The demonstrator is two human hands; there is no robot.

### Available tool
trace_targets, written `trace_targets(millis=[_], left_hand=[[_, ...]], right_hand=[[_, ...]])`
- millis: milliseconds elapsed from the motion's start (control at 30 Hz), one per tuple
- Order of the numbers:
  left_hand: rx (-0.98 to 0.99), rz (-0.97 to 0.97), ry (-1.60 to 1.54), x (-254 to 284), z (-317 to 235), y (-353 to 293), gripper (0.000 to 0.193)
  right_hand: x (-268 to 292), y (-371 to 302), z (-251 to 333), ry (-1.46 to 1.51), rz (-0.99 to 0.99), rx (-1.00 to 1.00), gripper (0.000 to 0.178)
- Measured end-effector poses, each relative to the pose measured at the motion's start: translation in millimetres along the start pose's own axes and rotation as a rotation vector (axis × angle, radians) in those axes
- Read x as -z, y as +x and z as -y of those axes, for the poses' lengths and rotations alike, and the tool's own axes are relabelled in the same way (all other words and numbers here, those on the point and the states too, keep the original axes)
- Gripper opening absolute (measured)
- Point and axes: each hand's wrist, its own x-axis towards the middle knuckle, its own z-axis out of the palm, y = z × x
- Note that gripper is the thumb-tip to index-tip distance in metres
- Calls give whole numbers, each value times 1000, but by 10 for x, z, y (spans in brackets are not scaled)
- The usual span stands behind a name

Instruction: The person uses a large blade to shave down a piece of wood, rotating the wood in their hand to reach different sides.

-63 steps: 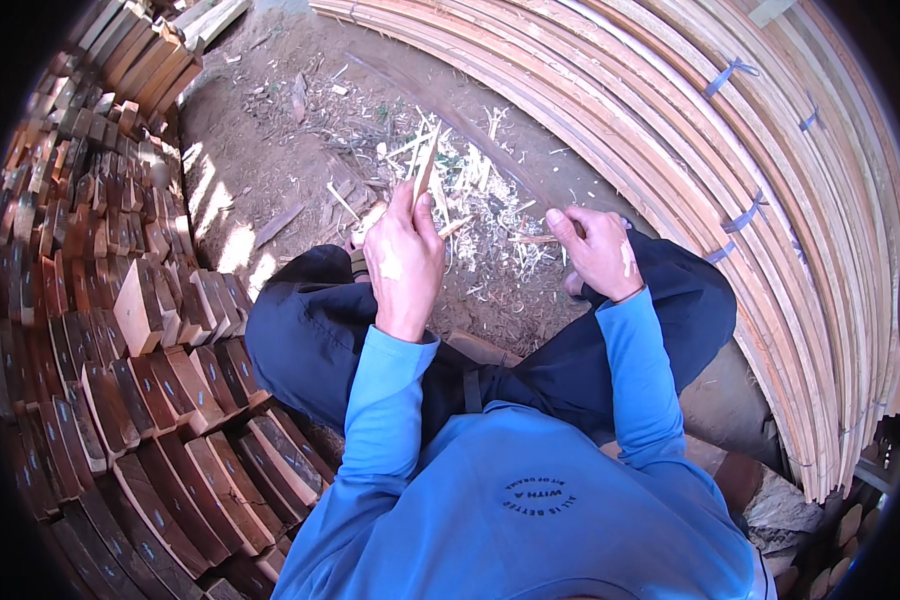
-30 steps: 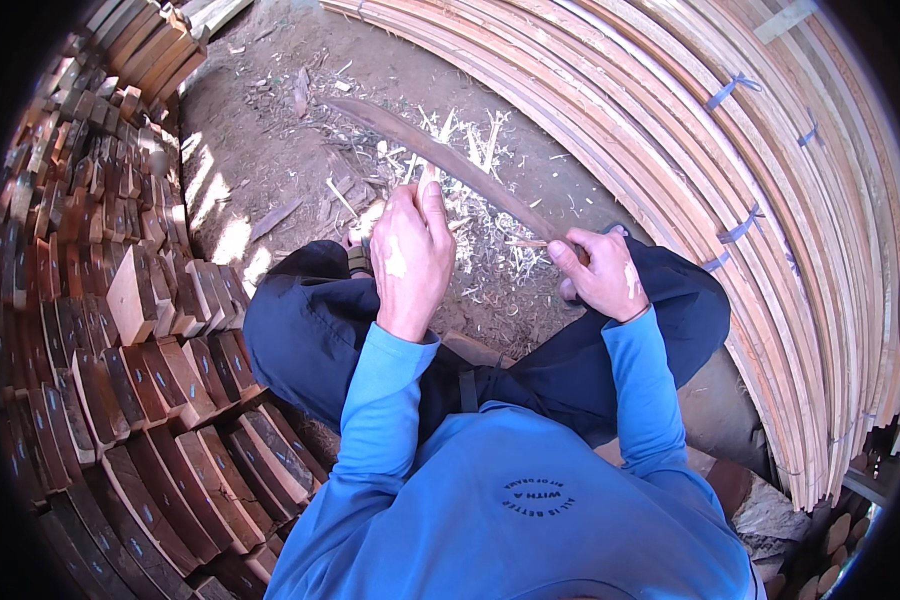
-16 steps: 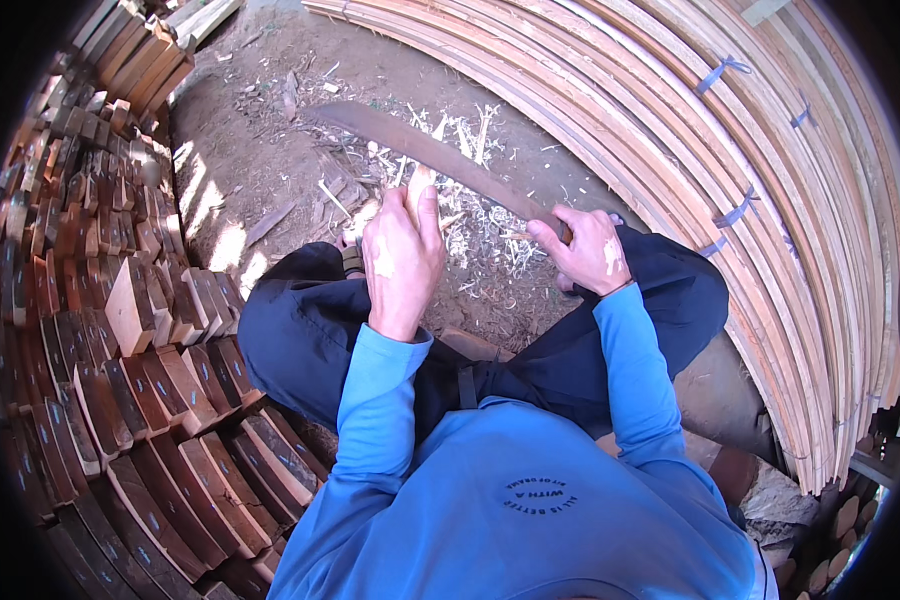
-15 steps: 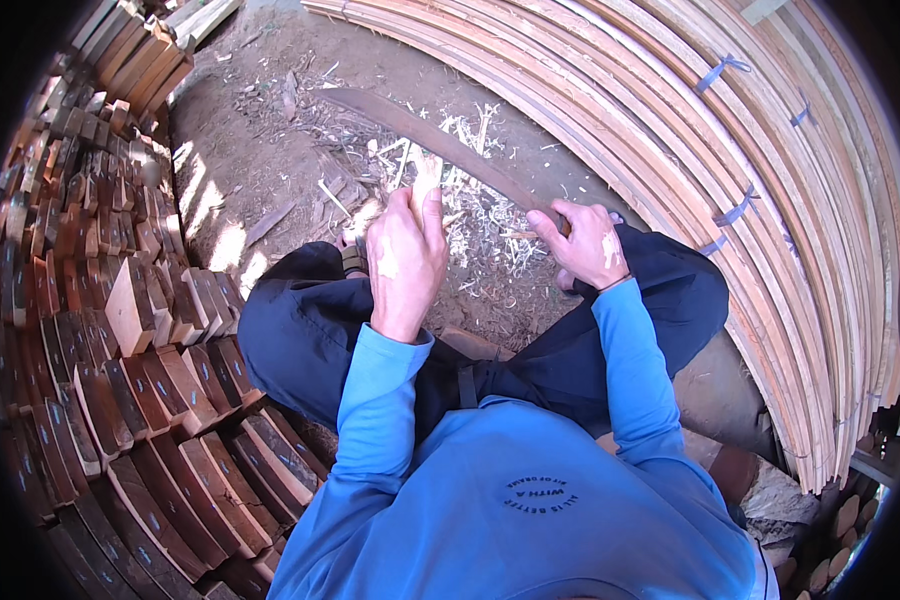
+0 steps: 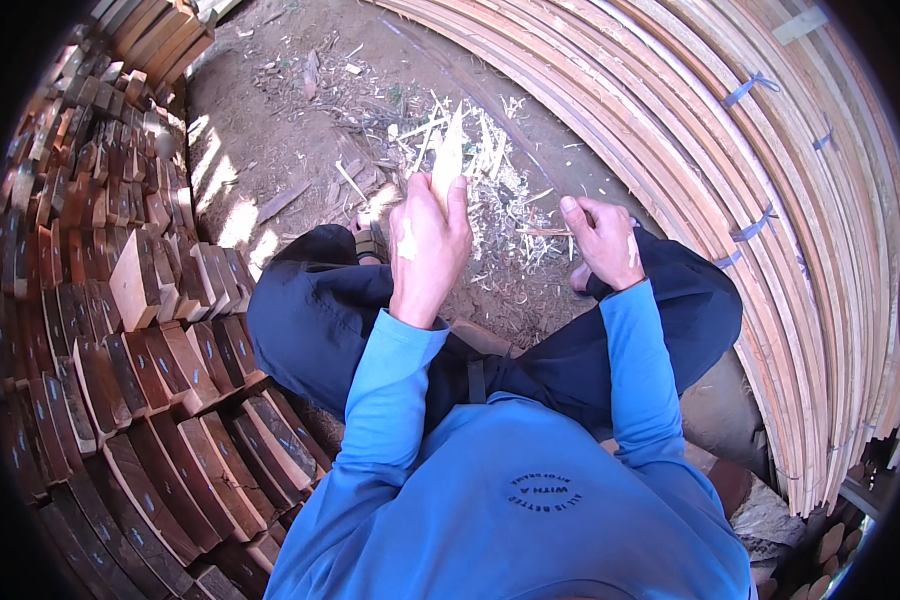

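Note:
In my left hand [image 5: 430, 240] is a pale, freshly cut piece of wood [image 5: 451, 150], its pointed end aimed away from me and its lower part hidden in the closed fingers. My right hand [image 5: 607, 243] is closed round the grip of a machete [image 5: 507, 122], the grip itself hidden by the fingers. The long dark blade slants up to the far left, turned nearly edge-on so that it looks like a thin line. A gap separates it from the wood. Pale wood shavings [image 5: 492, 205] lie scattered on the ground beneath both hands.
Stacked reddish-brown wood blocks [image 5: 165, 385] rise close on my left. Long pale wood strips [image 5: 660, 110], tied in bundles with blue bands, curve along the far and right side. My folded legs [image 5: 315, 310] and a sandalled foot [image 5: 370, 243] flank the shavings on the dirt floor.
The machete has swung up and rightward, its broad face turning to a thin edge. The pointed wood now shows more fully above my left hand. The whole view has shifted slightly.

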Motion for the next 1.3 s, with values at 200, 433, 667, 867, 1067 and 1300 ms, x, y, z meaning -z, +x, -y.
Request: trace_targets(millis=[200,433,667,867,1067,1300], left_hand=[[37,-15,-27,-29,-23,11,34],[-18,-42,-15,-50,-14,13,35],[32,34,-39,13,-25,10,31],[0,19,-128,-112,38,-4,28],[-1,-3,-54,-162,124,62,30],[55,62,-87,-105,174,84,33]], right_hand=[[-12,-235,-35,-51,61,77,58],[-99,33,51,-170,2,64,67],[-81,412,39,-59,-75,-78,72],[-8,129,29,-66,-51,5,60],[80,-31,50,-61,-32,53,61],[246,-252,79,-123,37,90,63]])
